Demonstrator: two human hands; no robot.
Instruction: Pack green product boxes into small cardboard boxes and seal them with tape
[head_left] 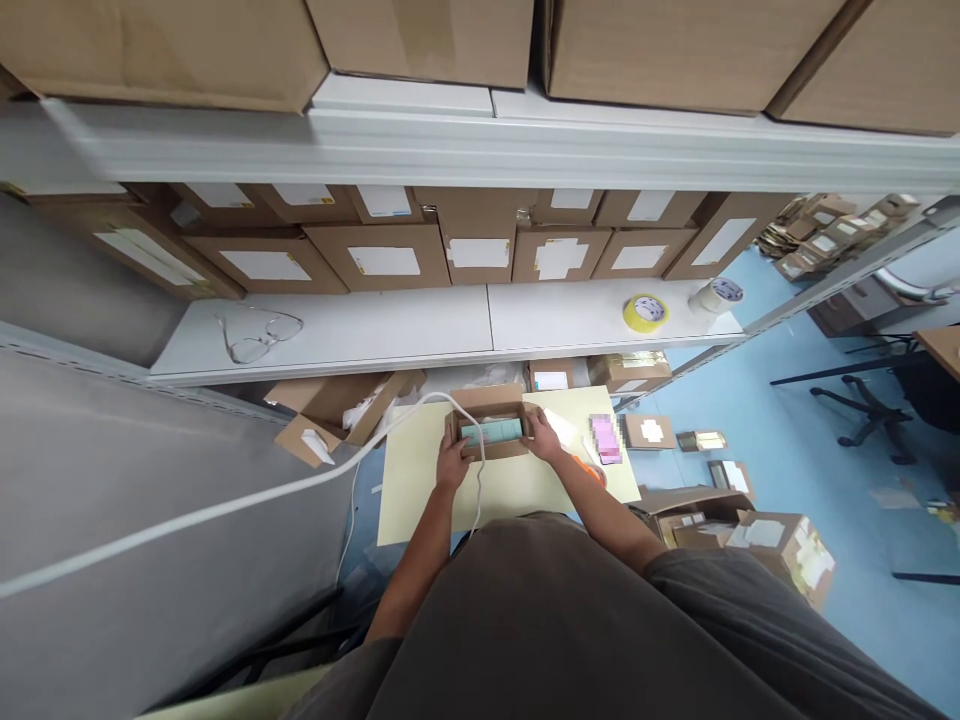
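An open cardboard box (489, 397) rests on the pale yellow tabletop (420, 490) in front of me. Inside it lie teal-green packs (495, 431), whose kind I cannot make out. My left hand (452, 460) grips the box's left end, fingers around the wall. At the opposite end, my right hand (541, 435) holds the box wall in the same way. A white cable (390, 425) hangs across the view, passing in front of the box. Beside my right forearm lie an orange object (591, 468), partly covered, and a pink-purple item (606, 438), which is blurred out.
Above the table runs a white shelf (420, 325) with glasses (259, 340), yellow tape (646, 313), a white roll (716, 296) and labelled boxes (384, 258). An open carton (337, 410) stands left. More cartons (780, 550) sit on the blue floor at right.
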